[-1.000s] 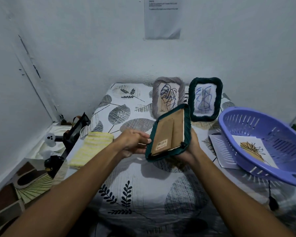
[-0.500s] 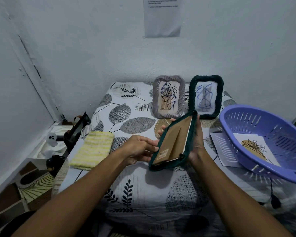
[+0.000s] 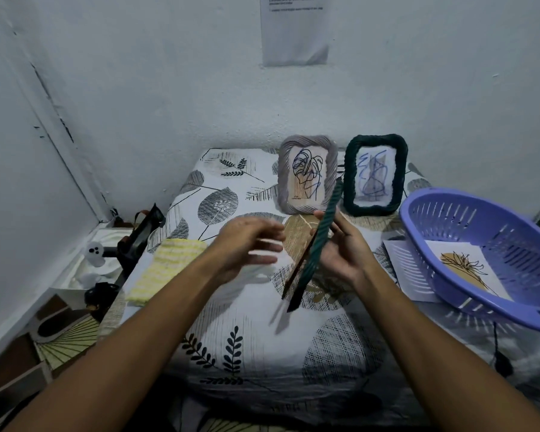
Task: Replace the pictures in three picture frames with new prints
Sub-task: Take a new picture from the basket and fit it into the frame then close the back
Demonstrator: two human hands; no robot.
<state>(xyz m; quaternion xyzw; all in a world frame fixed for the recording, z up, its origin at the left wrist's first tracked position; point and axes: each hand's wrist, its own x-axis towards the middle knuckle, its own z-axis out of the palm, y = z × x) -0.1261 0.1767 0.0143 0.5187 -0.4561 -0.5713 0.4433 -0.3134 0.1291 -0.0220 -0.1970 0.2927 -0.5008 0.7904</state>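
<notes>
I see a dark green frame (image 3: 317, 244) with a ropy, twisted rim held edge-on above the table, so it reads as a thin slanted bar; a sliver of brown board backing shows along its left side. My right hand (image 3: 345, 254) grips it from the right, fingers curled behind it and the thumb tip showing at its left edge near the top. My left hand (image 3: 247, 244) hovers just left of the frame, apart from it, fingers spread and loosely extended, blurred and holding nothing. Both forearms reach in from the lower corners.

At the back of the table, against the wall, stand two more frames side by side and upright: a grey frame (image 3: 307, 174) with the same twisted rim around a line-drawn leaf on tan paper, and a second dark green frame (image 3: 375, 174) around blue scribbled lines on pale paper.

To the right sits a lilac plastic basket (image 3: 424, 213), oval and slotted, tilted, with a print (image 3: 466, 269) of a tan shape and black line plant lying inside. A white sheet (image 3: 409, 275) lies partly under its near rim.

The tablecloth (image 3: 231, 307) is white fabric printed with grey and black leaves. A yellow-and-white striped knitted cloth (image 3: 166, 269) lies at its left edge.
</notes>
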